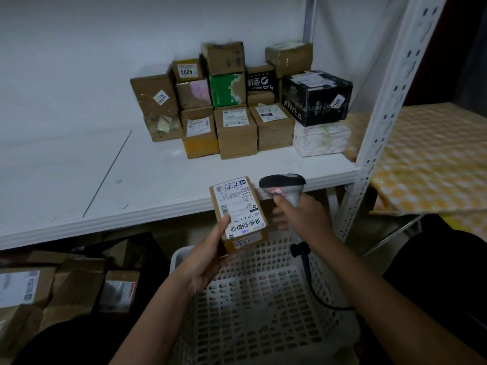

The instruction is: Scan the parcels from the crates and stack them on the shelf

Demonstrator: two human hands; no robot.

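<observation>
While gripped: one parcel [238, 213] in left hand [208, 262], one scanner [283, 187] in right hand [303, 216].

Small brown parcel [238, 214] with white barcode label, tilted, above white lattice crate [253, 299]. More stacked parcels [237, 101] at back of white shelf [131, 180].

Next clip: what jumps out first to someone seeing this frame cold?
The small labelled parcel gripped in the left hand at centre, with the barcode scanner in the right hand aimed at it. Behind, stacked boxes sit on the white shelf; a white crate lies below.
</observation>
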